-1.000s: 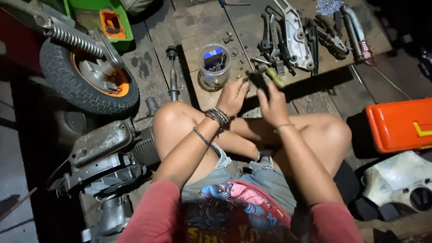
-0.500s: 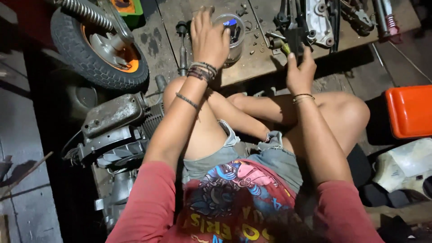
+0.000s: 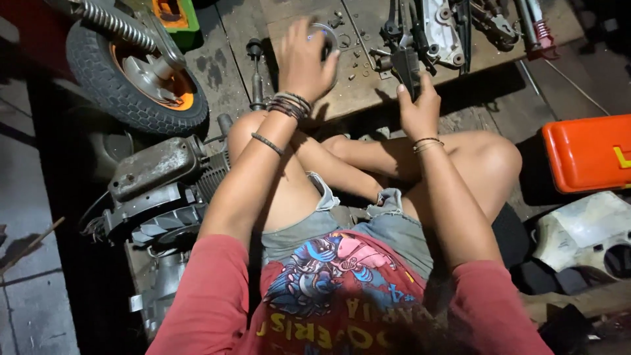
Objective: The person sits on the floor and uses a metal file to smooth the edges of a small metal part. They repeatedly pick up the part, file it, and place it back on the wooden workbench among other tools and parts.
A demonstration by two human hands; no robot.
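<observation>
I sit cross-legged on the floor in front of a low wooden board (image 3: 358, 92). My left hand (image 3: 301, 64) reaches forward and clasps a clear round plastic jar (image 3: 327, 34) from above; most of the jar is hidden under the palm. Small nuts and washers (image 3: 358, 62) lie scattered on the board beside it. At the board's near edge my right hand (image 3: 419, 110) is closed around the lower end of a dark metal tool (image 3: 407, 69) that stands up from the fist. Bracelets ring both wrists.
A small scooter wheel with an orange hub (image 3: 141, 75) and a greasy engine block (image 3: 158, 190) are at my left. Metal parts and tools (image 3: 439, 26) crowd the far board. An orange case (image 3: 585, 154) and a white plastic cover (image 3: 585, 230) are at my right.
My left hand has gone from in front of me out to the jar and settled on it. My right hand has dropped to the board's edge with the tool. The view has tilted down.
</observation>
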